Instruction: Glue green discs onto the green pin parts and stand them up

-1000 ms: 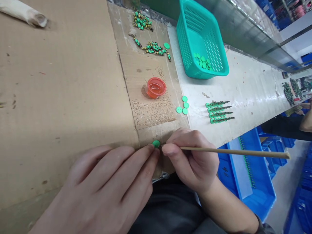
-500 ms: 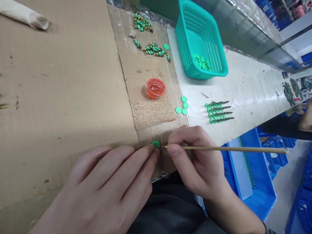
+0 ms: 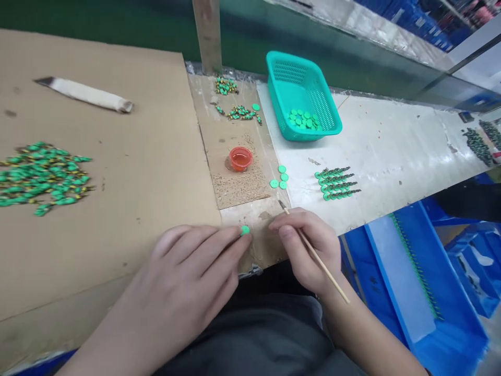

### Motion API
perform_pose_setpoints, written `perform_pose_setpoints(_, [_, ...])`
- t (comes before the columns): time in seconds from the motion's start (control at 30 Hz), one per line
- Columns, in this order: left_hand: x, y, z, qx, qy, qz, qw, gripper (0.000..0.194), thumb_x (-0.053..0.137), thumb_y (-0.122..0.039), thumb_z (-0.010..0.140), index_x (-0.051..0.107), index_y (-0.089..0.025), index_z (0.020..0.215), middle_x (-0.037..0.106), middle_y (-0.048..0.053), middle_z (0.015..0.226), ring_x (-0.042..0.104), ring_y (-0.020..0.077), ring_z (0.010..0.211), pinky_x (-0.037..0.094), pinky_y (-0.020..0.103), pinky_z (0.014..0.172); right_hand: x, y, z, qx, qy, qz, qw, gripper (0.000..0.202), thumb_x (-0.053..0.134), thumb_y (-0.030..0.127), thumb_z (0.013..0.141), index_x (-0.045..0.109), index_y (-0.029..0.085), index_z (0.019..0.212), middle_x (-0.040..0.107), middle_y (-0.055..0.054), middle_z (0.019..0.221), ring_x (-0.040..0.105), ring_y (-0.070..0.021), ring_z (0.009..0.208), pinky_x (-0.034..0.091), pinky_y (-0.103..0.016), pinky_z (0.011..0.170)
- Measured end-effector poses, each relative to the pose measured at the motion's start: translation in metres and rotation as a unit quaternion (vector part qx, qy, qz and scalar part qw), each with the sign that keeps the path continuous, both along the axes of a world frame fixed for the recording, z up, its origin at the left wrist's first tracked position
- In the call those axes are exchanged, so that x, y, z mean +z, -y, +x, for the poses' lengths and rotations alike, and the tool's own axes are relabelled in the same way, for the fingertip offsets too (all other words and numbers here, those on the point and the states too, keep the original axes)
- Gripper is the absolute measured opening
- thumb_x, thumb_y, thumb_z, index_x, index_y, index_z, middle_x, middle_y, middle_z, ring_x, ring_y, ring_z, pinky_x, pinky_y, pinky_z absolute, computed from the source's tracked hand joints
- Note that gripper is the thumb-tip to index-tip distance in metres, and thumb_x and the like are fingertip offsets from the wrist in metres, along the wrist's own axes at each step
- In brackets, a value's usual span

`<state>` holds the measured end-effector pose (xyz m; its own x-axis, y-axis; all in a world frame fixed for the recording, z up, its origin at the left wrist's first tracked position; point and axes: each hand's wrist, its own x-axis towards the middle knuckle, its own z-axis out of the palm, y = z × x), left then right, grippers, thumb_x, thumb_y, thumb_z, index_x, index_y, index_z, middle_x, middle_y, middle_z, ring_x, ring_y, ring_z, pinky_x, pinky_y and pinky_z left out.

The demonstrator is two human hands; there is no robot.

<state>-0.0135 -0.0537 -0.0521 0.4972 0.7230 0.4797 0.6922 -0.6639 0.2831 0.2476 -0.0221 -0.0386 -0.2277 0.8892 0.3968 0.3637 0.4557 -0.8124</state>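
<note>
Between the fingertips of my left hand (image 3: 195, 271) is a green button-like disc (image 3: 245, 230), held at the table's near edge. A thin paintbrush (image 3: 324, 267) is pinched in my right hand (image 3: 313, 248). Its dark tip points up and away, apart from the disc. Beyond my hands stands a small red cup (image 3: 240, 166) of liquid on a speckled cardboard piece. Several loose green discs (image 3: 284, 177), some showing two small holes, lie right of the cup. Farther right, green discs with dark twisted strips (image 3: 337, 184) are lined up in rows.
A teal basket (image 3: 332, 99) with green discs stands at the back. Small green-and-black pieces (image 3: 43, 177) are heaped at left, below a white wrapped stick (image 3: 86, 95). Smaller piles (image 3: 240, 112) lie behind the cup. Blue bins (image 3: 450, 334) stand below the table at right.
The paintbrush tip has left the green disc and swung up toward the cup side. My left hand still holds the disc. The view has shifted, showing more of the left side.
</note>
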Motion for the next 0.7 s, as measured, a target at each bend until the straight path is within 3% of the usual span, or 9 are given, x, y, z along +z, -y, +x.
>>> perform_pose_setpoints(0.2, [0.01, 0.001, -0.005, -0.002, 0.006, 0.051, 0.999, 0.027, 0.07, -0.009, 0.11, 0.076, -0.022, 0.133, 0.09, 0.01, 0.135, 0.081, 0.026, 0.109, 0.057, 0.045, 0.099, -0.001, -0.012, -0.013, 0.095, 0.078, 0.066, 0.99, 0.021, 0.071, 0.01, 0.108, 0.074, 0.025, 0.122, 0.089, -0.008, 0.116, 0.085, -0.0256, 0.111, 0.07, -0.042, 0.101])
perform_pose_setpoints(0.3, [0.024, 0.024, -0.004, 0.024, 0.037, 0.085, 0.995, 0.032, 0.076, -0.006, 0.103, 0.077, -0.026, 0.128, 0.093, 0.006, 0.12, 0.082, 0.0232, 0.1, 0.058, 0.043, 0.094, -0.003, -0.014, -0.017, 0.143, 0.098, 0.093, 0.981, 0.019, 0.072, 0.01, 0.106, 0.074, 0.024, 0.119, 0.089, -0.01, 0.113, 0.084, -0.0286, 0.109, 0.069, -0.045, 0.098])
perform_pose_setpoints(0.43, [0.037, 0.066, -0.013, 0.073, 0.002, 0.06, 0.996, 0.027, 0.073, -0.009, 0.103, 0.078, -0.027, 0.123, 0.093, 0.003, 0.114, 0.084, 0.0193, 0.097, 0.062, 0.038, 0.093, -0.011, -0.008, -0.021, 0.132, 0.125, 0.109, 0.977, 0.017, 0.069, 0.01, 0.11, 0.075, 0.025, 0.115, 0.086, -0.008, 0.104, 0.082, -0.0301, 0.1, 0.069, -0.045, 0.088])
perform_pose_setpoints(0.5, [0.041, 0.075, -0.037, 0.138, -0.034, 0.042, 0.989, 0.023, 0.07, -0.014, 0.106, 0.08, -0.029, 0.12, 0.092, 0.002, 0.111, 0.084, 0.0183, 0.093, 0.062, 0.036, 0.089, -0.016, -0.005, -0.023, 0.118, 0.121, 0.124, 0.978, 0.013, 0.068, 0.012, 0.113, 0.073, 0.025, 0.113, 0.084, -0.008, 0.101, 0.082, -0.0297, 0.096, 0.068, -0.045, 0.085])
perform_pose_setpoints(0.57, [0.048, 0.07, -0.079, 0.238, -0.058, 0.012, 0.969, 0.023, 0.063, -0.02, 0.111, 0.083, -0.027, 0.12, 0.091, 0.004, 0.106, 0.084, 0.0204, 0.095, 0.064, 0.036, 0.089, -0.019, -0.001, -0.023, 0.109, 0.113, 0.141, 0.977, 0.009, 0.069, 0.017, 0.116, 0.071, 0.025, 0.114, 0.083, -0.007, 0.101, 0.083, -0.0295, 0.094, 0.069, -0.045, 0.082])
perform_pose_setpoints(0.63, [0.058, 0.055, -0.129, 0.351, -0.074, -0.03, 0.933, 0.03, 0.057, -0.026, 0.115, 0.084, -0.023, 0.126, 0.089, 0.008, 0.109, 0.082, 0.0222, 0.093, 0.066, 0.038, 0.09, -0.02, 0.001, -0.022, 0.1, 0.106, 0.148, 0.978, 0.005, 0.071, 0.021, 0.117, 0.07, 0.026, 0.117, 0.085, -0.007, 0.104, 0.085, -0.0301, 0.095, 0.07, -0.045, 0.083])
perform_pose_setpoints(0.7, [0.068, 0.033, -0.176, 0.417, -0.097, -0.074, 0.901, 0.029, 0.063, -0.038, 0.117, 0.083, -0.02, 0.126, 0.087, 0.01, 0.115, 0.081, 0.024, 0.101, 0.068, 0.043, 0.097, -0.02, 0.003, -0.021, 0.089, 0.093, 0.143, 0.981, 0.004, 0.072, 0.024, 0.117, 0.07, 0.027, 0.119, 0.087, -0.009, 0.107, 0.088, -0.0316, 0.098, 0.072, -0.047, 0.084])
